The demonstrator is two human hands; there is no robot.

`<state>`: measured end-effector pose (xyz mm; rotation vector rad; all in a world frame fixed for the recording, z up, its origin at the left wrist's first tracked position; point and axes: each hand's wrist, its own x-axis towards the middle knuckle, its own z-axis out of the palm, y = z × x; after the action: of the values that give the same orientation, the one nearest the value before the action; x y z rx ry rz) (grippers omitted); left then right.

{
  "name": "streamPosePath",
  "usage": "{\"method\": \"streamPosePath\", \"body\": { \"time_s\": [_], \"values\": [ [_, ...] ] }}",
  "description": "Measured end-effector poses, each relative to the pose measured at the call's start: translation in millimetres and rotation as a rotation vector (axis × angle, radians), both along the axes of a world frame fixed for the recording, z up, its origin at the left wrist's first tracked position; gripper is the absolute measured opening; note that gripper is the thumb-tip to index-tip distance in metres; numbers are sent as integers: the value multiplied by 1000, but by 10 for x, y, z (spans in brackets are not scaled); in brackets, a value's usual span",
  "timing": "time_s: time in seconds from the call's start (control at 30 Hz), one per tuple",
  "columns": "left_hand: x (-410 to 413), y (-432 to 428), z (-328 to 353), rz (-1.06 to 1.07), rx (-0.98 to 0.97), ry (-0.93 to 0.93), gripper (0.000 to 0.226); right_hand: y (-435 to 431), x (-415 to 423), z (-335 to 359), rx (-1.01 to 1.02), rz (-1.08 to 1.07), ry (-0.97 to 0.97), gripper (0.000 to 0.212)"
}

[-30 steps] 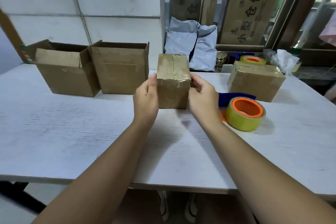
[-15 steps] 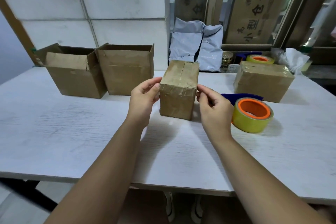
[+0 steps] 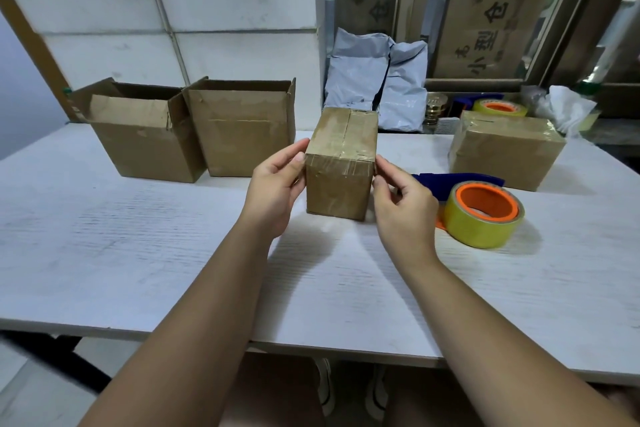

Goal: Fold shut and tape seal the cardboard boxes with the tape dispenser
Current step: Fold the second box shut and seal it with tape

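Brown tape is sealing the small cardboard box [image 3: 341, 163], which is standing mid-table [image 3: 138, 253], nearer the far edge. The left hand [image 3: 275, 189] and right hand [image 3: 403, 204] are flanking it, fingers loosely spread, fingertips touching its upper side edges. The tape dispenser [image 3: 481, 211] is lying just right.

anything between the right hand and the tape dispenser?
Nothing visible. The tape dispenser lies on the table just right of the right hand, with bare tabletop between them. The sealed box sits on the hand's other side, so it is not in the way.
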<state>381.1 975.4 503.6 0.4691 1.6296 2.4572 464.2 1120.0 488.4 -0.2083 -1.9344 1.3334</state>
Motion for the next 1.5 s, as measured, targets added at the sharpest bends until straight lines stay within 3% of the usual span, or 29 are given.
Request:
{"method": "streamPosePath", "body": {
  "time_s": [0.1, 0.7, 1.0, 1.5],
  "values": [
    [9, -27, 33, -17, -22, 27, 29, 49, -33, -12, -12, -29, 25, 25],
    [22, -77, 64, -97, -87, 92, 35, 75, -31, 10, 36, -7, 69, 28],
    [14, -87, 57, -38, -136, 129, 28, 55, 4, 39, 11, 34, 55, 29],
    [19, -85, 68, -113, -138, 159, 23, 68, 10, 57, -19, 61, 19, 29]
  ]
}}
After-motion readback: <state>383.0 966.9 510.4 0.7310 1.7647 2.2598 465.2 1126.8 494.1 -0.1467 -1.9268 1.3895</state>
